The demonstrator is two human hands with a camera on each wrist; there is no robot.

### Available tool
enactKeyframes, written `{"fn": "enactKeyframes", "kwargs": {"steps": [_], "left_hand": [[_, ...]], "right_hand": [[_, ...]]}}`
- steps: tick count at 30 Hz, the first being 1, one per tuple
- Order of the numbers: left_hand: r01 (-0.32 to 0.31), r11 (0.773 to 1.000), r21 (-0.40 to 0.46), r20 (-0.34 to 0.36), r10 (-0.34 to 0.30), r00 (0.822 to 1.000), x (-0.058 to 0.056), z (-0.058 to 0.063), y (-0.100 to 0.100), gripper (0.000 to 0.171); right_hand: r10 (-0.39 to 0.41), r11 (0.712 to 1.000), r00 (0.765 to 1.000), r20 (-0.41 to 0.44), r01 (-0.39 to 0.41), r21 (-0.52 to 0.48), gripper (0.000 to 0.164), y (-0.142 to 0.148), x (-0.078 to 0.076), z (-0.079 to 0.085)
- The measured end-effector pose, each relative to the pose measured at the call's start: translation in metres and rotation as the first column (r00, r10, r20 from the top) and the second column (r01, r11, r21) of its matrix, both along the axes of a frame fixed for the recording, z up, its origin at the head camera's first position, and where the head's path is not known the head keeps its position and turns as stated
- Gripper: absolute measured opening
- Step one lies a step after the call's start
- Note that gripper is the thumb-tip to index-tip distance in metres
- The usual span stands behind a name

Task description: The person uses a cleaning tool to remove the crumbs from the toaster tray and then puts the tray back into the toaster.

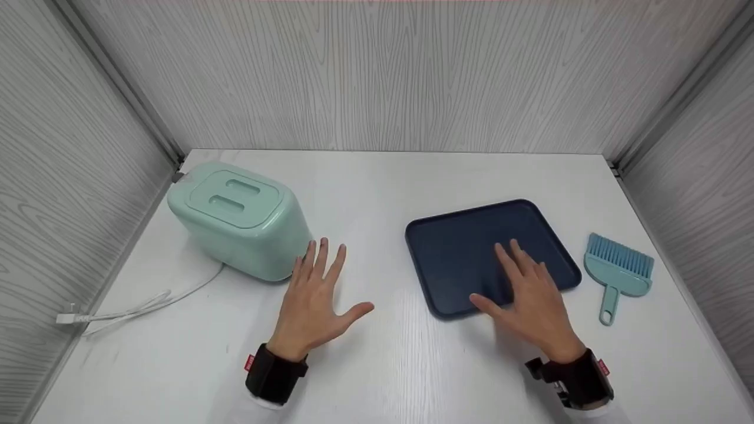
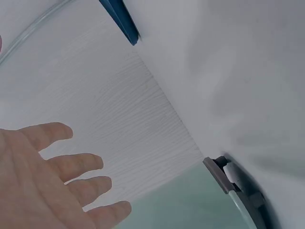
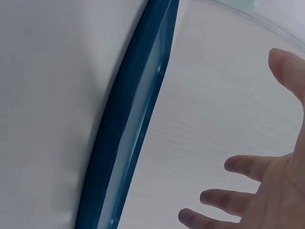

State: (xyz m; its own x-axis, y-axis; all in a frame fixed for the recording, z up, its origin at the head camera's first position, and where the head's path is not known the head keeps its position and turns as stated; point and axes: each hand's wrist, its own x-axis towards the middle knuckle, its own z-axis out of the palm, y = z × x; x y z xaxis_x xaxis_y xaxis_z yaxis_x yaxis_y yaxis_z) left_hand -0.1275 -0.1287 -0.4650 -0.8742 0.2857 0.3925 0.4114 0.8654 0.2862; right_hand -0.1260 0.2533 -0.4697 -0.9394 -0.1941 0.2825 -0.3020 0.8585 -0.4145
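My left hand (image 1: 309,309) is held above the white table with its fingers spread, just in front of the right end of a mint-green toaster (image 1: 253,235). Two short slots show in the toaster's top. Over the near right part of a dark blue tray (image 1: 453,259) hovers my right hand (image 1: 533,306), fingers apart and holding nothing. In the left wrist view the palm of the left hand (image 2: 47,186) is bare. The tray's raised rim (image 3: 119,129) runs beside the right hand (image 3: 267,195) in the right wrist view.
A small mint hand brush (image 1: 627,280) with blue bristles lies right of the tray. From the toaster a white cord (image 1: 171,299) runs left to a plug (image 1: 68,318) by the left wall. Wood-grained panels (image 1: 377,76) enclose the table's back and sides.
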Motion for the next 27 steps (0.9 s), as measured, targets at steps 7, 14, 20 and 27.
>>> {"fn": "enactKeyframes", "kwargs": {"steps": [7,14,20,27], "left_hand": [[0.046,0.996,0.074,-0.138,-0.035,0.99,-0.001,0.013,-0.021,0.094],[0.028,0.992,0.125,-0.177,-0.006,0.984,-0.002,0.024,-0.047,0.091],[0.017,0.983,0.182,-0.161,0.013,0.987,-0.004,0.032,-0.068,0.089],[-0.027,0.963,0.269,-0.12,0.061,0.991,-0.013,0.037,-0.098,0.089]], "right_hand": [[0.061,0.998,0.998,-0.002,-0.061,-0.006,0.093,-0.022,-0.002,0.003],[0.126,0.992,0.989,-0.081,-0.128,-0.019,0.09,-0.046,-0.006,0.01],[0.19,0.979,0.967,-0.17,-0.199,-0.034,0.087,-0.073,-0.011,0.007],[0.229,0.968,0.961,-0.157,-0.241,-0.064,0.084,-0.107,-0.016,0.004]]}}
